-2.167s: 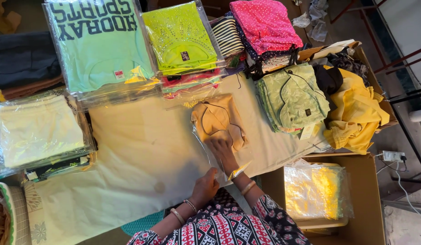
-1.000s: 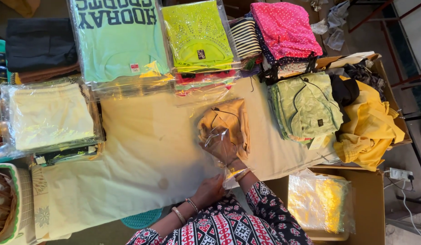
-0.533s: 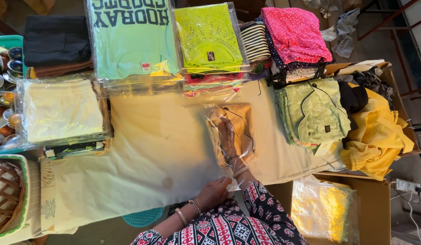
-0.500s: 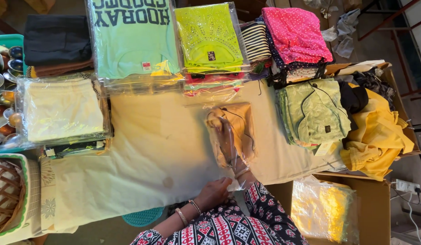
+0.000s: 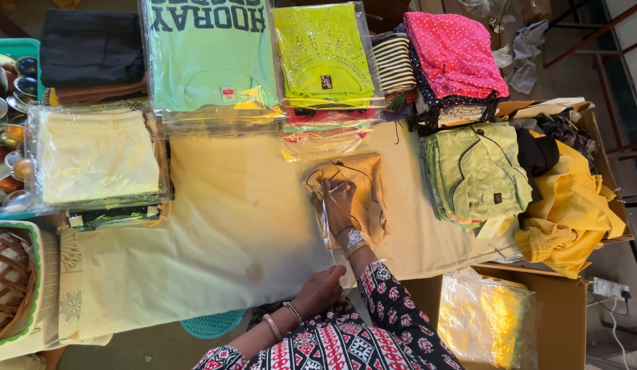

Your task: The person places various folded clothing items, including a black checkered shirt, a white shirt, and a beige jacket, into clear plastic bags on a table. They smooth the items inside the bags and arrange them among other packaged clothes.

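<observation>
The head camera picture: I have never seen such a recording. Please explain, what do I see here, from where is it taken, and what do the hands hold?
There is no machine here. A person wears a camera on the head, and it looks down at their own two hands over a table covered with a cream cloth. The right hand is pushed inside a clear plastic bag that holds a folded tan garment. The left hand rests on the near edge of the cloth and holds nothing. Around lie stacks of bagged clothes: a mint green T-shirt, a lime green top, a pale yellow garment, and a pink dotted fabric.
</observation>
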